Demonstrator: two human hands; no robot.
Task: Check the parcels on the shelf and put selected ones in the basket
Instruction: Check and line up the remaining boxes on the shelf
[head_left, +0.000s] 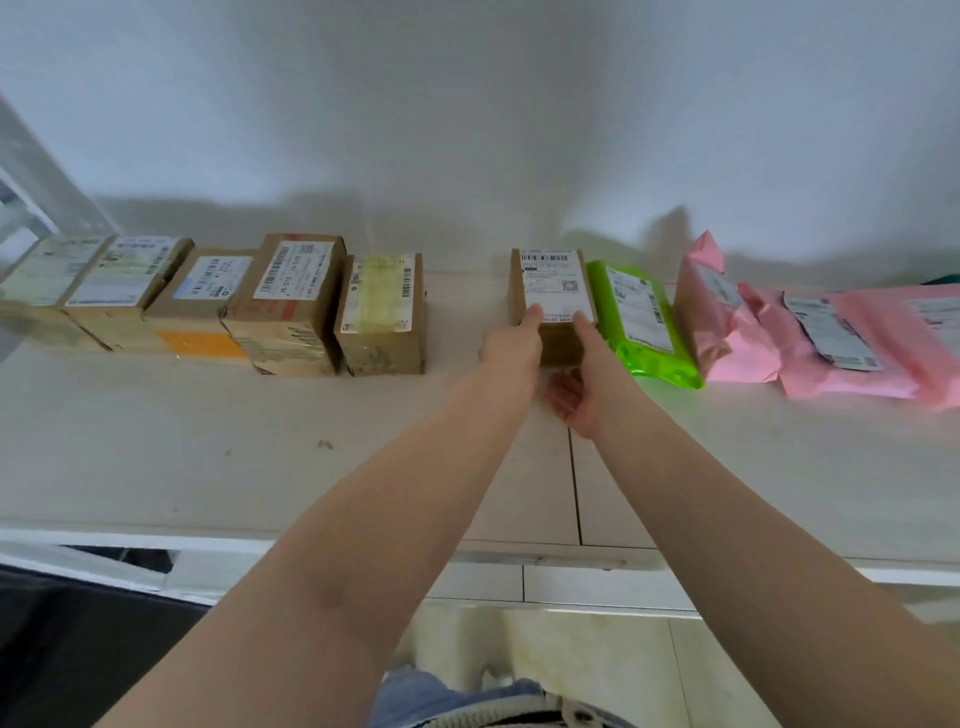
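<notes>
Both arms reach out, left hand (511, 340) and right hand (582, 384) pinching the small brown box (553, 301), which could slip and bump the green bag (647, 322).

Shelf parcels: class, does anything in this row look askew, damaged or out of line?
Yes. The pink mailer stands crumpled on end, unlike the flat pink bags beside it. An open gap separates the taped box from the box both hands hold.

Plain white wall (467, 104), pale tiled floor (597, 649), soft daylight
</notes>
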